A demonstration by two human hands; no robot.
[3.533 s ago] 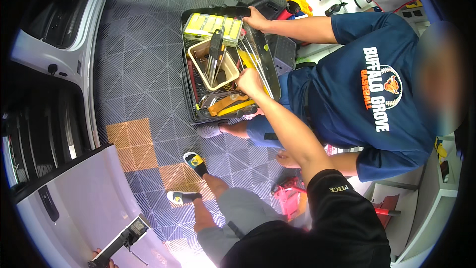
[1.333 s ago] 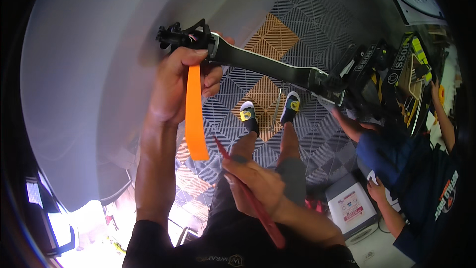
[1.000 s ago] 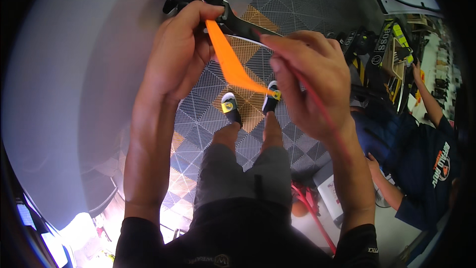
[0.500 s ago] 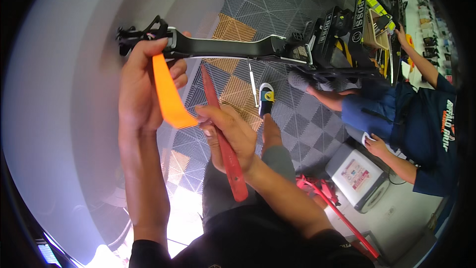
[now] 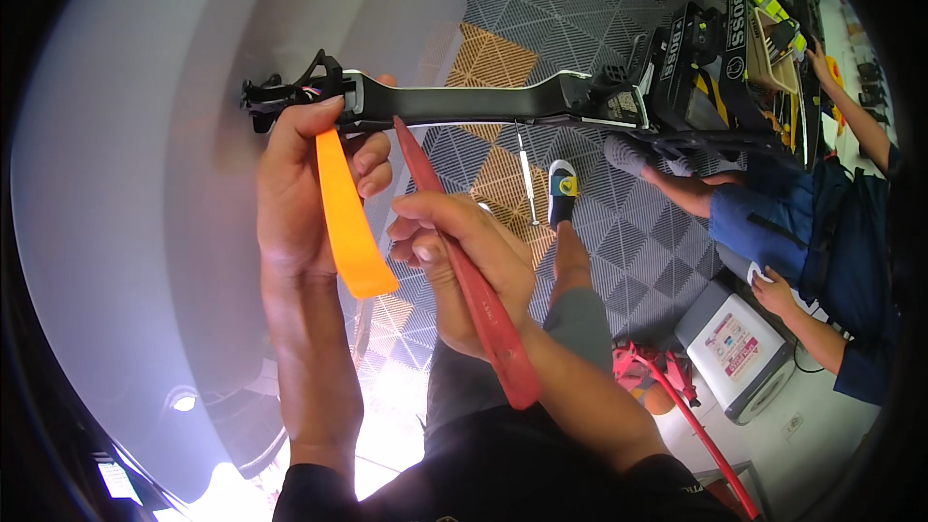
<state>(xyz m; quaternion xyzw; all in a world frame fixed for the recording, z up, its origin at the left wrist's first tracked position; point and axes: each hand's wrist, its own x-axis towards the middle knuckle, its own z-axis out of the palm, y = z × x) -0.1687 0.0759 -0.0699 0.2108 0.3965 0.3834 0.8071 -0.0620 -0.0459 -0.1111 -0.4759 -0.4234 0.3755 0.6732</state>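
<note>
My left hand (image 5: 290,184) is closed round the end of a long black plastic part (image 5: 474,106) with silver edging and small wires at its left end. An orange flat strip (image 5: 353,232) hangs from under my left thumb. My right hand (image 5: 493,251) grips a red flat pry tool (image 5: 503,358) along its length; the pointed tip is at the part's lower edge, touching or just short of it, I cannot tell. A thin silver rod (image 5: 527,174) shows below the part, above the tiled floor.
A curved grey panel (image 5: 135,193) fills the left side. At right, a co-worker (image 5: 764,222) has a hand at black tool boxes (image 5: 735,39). A white machine (image 5: 730,348) and a red long-handled tool (image 5: 715,454) lie at lower right; my foot (image 5: 561,193) is below.
My right fingers, at the orange strip's lower end earlier, are now off it, and the strip hangs straighter. The red tool's handle has swung slightly rightward. The whole view has shifted.
</note>
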